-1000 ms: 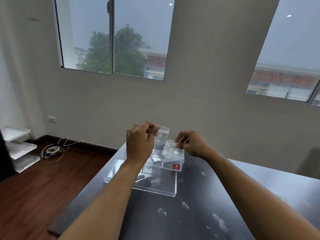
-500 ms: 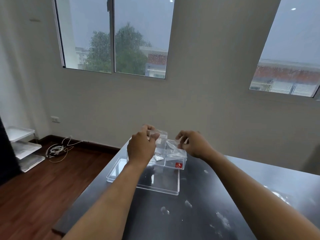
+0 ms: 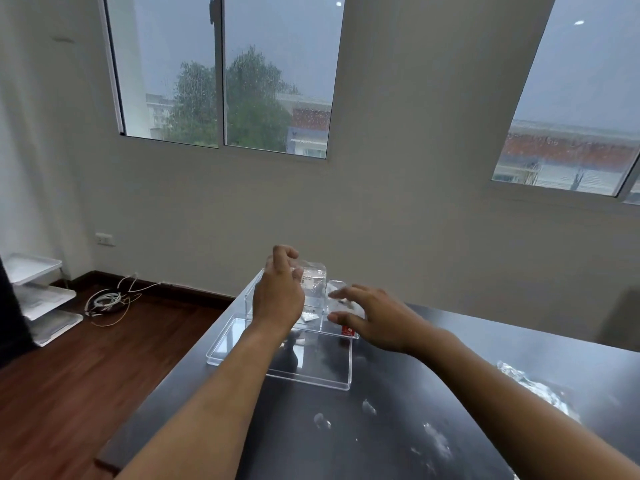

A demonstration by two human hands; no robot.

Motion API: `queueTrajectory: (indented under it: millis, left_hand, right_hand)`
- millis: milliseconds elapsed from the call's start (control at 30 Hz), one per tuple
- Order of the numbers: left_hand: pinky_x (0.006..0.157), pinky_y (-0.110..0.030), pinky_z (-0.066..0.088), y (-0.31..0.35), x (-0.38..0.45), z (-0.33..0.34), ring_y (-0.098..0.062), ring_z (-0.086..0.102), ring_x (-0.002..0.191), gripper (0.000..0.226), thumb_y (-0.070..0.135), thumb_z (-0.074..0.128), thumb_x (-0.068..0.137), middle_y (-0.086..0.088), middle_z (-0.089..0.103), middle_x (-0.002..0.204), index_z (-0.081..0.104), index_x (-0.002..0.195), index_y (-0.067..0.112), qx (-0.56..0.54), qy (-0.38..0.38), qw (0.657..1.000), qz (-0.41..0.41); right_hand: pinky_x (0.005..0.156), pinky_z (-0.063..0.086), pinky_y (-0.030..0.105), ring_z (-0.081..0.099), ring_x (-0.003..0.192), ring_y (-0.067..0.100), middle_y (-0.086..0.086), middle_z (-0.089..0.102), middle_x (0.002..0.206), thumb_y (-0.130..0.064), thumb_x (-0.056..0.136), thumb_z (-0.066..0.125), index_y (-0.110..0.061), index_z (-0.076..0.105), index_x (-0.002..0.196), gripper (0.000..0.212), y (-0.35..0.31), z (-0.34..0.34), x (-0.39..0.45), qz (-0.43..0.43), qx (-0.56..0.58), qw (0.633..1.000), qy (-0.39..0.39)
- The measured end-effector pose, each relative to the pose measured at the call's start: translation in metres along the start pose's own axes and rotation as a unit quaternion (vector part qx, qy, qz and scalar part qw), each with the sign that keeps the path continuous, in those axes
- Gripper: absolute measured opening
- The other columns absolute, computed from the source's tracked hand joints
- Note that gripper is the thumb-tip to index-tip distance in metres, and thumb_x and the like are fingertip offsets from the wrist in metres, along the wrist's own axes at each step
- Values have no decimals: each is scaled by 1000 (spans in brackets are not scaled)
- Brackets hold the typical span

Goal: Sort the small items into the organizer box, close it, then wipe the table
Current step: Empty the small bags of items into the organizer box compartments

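Observation:
A clear acrylic organizer box point(image 3: 254, 299) with several compartments stands at the far end of the dark table point(image 3: 398, 427). Its clear lid point(image 3: 311, 370) lies flat just in front of it. A small clear bag point(image 3: 314, 277) stands upright in a back compartment, and a second bag point(image 3: 336, 288) sits in the right one. A small white item point(image 3: 309, 317) lies on the box floor. My left hand point(image 3: 277, 296) hovers over the box beside the upright bag, fingers loosely curled and apart. My right hand point(image 3: 375, 318) is over the right compartment, fingers spread, holding nothing.
White smudges point(image 3: 437, 441) dot the near table top. Crumpled clear plastic point(image 3: 533, 381) lies at the right. The table's left edge point(image 3: 166, 386) drops to a wooden floor with coiled cables point(image 3: 107, 301) and a white tiered rack point(image 3: 34, 296).
Both hands pinched small bags above the box earlier. Now the bags rest in the compartments, my right hand has let go and spread, and my left fingers have loosened.

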State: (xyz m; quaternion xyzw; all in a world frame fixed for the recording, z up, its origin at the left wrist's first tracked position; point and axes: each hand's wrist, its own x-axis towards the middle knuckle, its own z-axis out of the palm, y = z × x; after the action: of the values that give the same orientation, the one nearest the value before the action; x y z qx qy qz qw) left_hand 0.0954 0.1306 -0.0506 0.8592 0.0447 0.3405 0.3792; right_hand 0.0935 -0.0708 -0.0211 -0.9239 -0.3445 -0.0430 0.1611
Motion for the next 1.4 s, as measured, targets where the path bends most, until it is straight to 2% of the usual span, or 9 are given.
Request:
queueTrajectory:
  millis: [100,267,433,500,667,867,1033,1233,1400]
  left_hand:
    - [76,-33,48,2,-3,1,-21,62,89,17,14,63,98,-3,60,114,54,111,19,16,-13,1000,5]
    - [92,-46,50,5,-8,3,-24,66,99,16,19,65,97,0,61,116,60,112,21,64,-20,997,33]
    - [82,-36,23,1,-8,8,-21,66,102,17,32,52,102,6,60,117,64,112,26,161,-32,985,53]
    - [80,-36,21,4,-9,10,-21,64,98,22,33,48,102,4,62,113,67,107,23,200,-30,977,64]
    - [77,-36,18,6,-10,7,-19,60,94,20,30,49,100,6,67,102,68,104,26,244,-19,967,75]
    - [78,-39,22,6,-6,1,-21,62,86,16,28,52,103,9,72,86,68,100,31,215,11,974,69]
    - [81,-39,28,0,-5,0,-20,59,98,33,39,40,104,6,72,92,71,102,27,295,-69,951,56]
    - [86,-42,26,-7,-3,2,-20,49,112,39,45,36,104,7,64,111,73,103,32,302,-127,943,60]
    - [89,-44,25,-2,-6,4,-20,51,111,42,40,30,104,6,66,108,70,101,30,305,-119,943,60]
  right_hand:
    - [108,45,40,59,123,16,-6,61,140,-56,100,46,-29,59,137,47,8,4,-2,-4,-34,999,-12]
    - [106,44,45,60,119,16,-8,67,131,-56,102,38,-31,64,131,46,14,6,0,-1,-47,999,-12]
    - [103,41,49,56,113,14,-13,65,103,-59,103,30,-37,64,102,40,14,16,-2,-5,-75,997,-13]
    - [106,36,47,56,110,12,-17,61,97,-57,105,25,-39,56,91,39,17,16,-2,-4,-77,997,-11]
    - [120,15,39,60,115,5,-13,69,121,-51,106,34,-31,70,118,43,21,10,-6,-19,-56,998,37]
    - [119,22,36,64,105,4,-15,73,113,-38,103,50,-31,73,114,26,20,4,-10,-41,-67,995,58]
    - [112,34,41,61,111,6,-15,73,114,-37,103,50,-29,72,112,25,20,11,-10,-35,-68,996,52]
    - [107,35,39,60,109,8,-14,72,113,-40,103,48,-32,70,110,24,19,9,-9,-31,-81,995,39]
    - [111,35,42,66,104,10,-15,73,113,-42,101,48,-33,62,101,16,21,10,-7,-22,-44,998,40]
